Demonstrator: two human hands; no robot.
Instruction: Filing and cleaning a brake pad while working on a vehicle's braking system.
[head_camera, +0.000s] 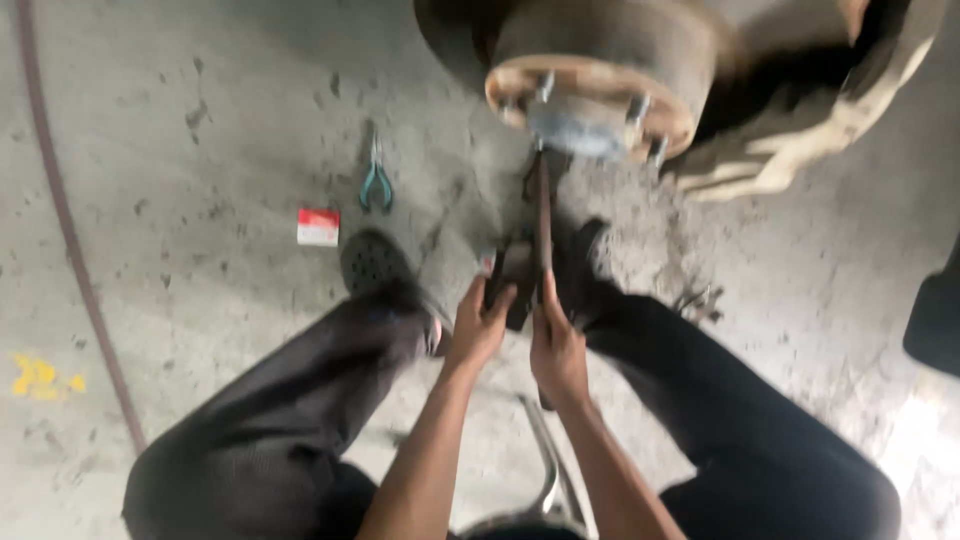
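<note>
My right hand grips a long rusty metal bar that runs up toward the underside of a wheel hub with studs. Just left of the bar, my left hand holds a dark object; blur hides what it is. Both hands sit between my knees, low over the concrete floor. The hub is round, rusty brown, with a grey centre cap.
Teal-handled pliers lie on the floor left of the hub. A small red and white box lies further left. A dark hose curves along the left side. My black shoes flank the bar. A chrome stool leg shows below.
</note>
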